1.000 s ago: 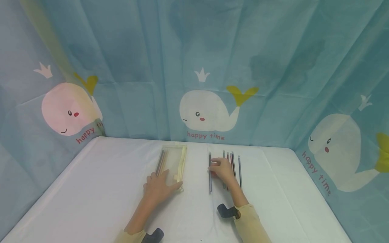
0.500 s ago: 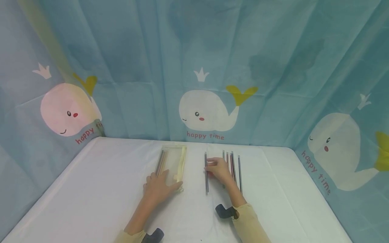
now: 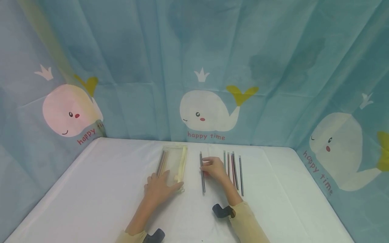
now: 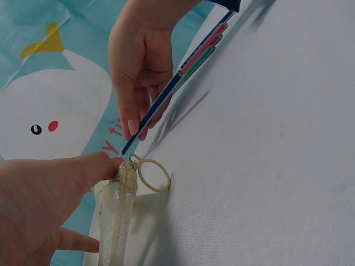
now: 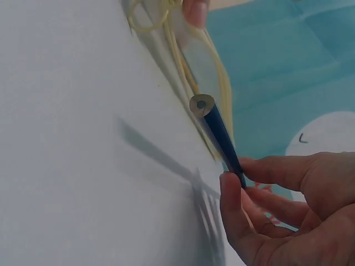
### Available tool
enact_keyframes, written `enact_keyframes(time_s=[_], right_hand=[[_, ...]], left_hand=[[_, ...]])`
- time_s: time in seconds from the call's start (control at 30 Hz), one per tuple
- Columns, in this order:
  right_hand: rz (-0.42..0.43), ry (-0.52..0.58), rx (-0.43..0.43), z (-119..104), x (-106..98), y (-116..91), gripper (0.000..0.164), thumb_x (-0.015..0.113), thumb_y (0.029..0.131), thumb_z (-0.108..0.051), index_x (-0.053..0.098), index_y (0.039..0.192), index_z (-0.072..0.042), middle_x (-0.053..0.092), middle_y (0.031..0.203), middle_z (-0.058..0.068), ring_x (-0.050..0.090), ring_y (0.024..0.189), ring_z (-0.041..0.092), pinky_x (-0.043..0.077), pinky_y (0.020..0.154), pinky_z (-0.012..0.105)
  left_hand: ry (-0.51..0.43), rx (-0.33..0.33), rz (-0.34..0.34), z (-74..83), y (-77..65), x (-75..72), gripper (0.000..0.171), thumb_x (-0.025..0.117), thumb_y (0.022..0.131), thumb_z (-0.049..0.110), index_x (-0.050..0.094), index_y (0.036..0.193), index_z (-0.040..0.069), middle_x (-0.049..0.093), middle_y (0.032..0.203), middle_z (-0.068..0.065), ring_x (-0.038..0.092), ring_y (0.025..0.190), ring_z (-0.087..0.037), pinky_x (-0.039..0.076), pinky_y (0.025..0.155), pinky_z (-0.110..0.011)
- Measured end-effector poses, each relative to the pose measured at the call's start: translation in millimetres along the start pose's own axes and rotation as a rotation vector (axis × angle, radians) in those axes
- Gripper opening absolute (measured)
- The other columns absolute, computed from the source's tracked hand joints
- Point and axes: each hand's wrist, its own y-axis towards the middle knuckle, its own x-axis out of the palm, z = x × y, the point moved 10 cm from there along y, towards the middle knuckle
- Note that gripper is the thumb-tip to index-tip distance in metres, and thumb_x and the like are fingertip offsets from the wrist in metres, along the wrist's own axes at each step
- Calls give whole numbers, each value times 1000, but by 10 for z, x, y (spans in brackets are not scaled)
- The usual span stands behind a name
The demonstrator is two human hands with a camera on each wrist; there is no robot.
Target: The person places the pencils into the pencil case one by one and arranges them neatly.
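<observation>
A blue pencil (image 5: 222,138) is pinched between the thumb and fingers of my right hand (image 3: 213,167), its flat end towards the right wrist camera. In the head view it points away from me, just right of a see-through zip pencil pouch (image 3: 175,157) with pale yellow edging. My left hand (image 3: 159,187) holds the near end of the pouch, thumb at its right edge and fingers over the left. Several pencils (image 3: 161,162) lie along the pouch's left side. In the left wrist view, a ring zipper pull (image 4: 154,175) hangs beside my left thumb.
Several loose pencils (image 3: 233,165) in green, red and dark colours lie on the white tablecloth (image 3: 279,189) right of my right hand, partly behind my forearm. A blue whale-print curtain (image 3: 136,111) stands behind the table.
My right hand has moved left with the blue pencil, away from the loose pencils and closer to the pouch. My left hand has stayed on the pouch.
</observation>
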Motion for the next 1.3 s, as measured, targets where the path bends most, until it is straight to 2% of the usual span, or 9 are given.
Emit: enact_keyframes(time_s=[0.23,0.47,0.63,0.9,1.3], right_hand=[[-39,11,-36,-73,176,58,44,78,91,-6,67,133,4,77,107,18,75,81,19,61,75,33],[-76,23,-48,-173,328,71,43,77,91,-4,67,131,6,77,103,17,73,77,16,61,73,29],[-107,22,-57,-197,444,131,44,78,91,-6,67,132,5,77,105,18,75,79,19,61,74,31],[-105,35,-39,-219,544,207,45,80,90,-6,67,132,6,77,106,19,75,77,18,61,74,31],[-98,93,-33,-234,633,290,46,78,90,-3,66,132,8,77,109,22,76,77,21,62,73,30]], left_hand=[[3,3,-3,1,-5,-7,92,74,88,65,55,149,-1,54,129,-35,50,115,-47,42,94,-68],[-1,3,-3,14,-10,-21,92,74,88,64,53,150,-2,53,131,-36,50,117,-49,42,95,-69],[-12,-1,-1,19,-20,-31,92,75,88,62,52,150,-2,53,132,-37,50,118,-50,41,96,-70],[-15,-8,-12,-4,-10,-6,94,74,89,63,50,152,-2,51,134,-38,50,119,-51,40,97,-72],[-3,2,5,3,-12,-19,94,74,88,64,52,151,-2,53,130,-36,51,115,-49,42,92,-67]])
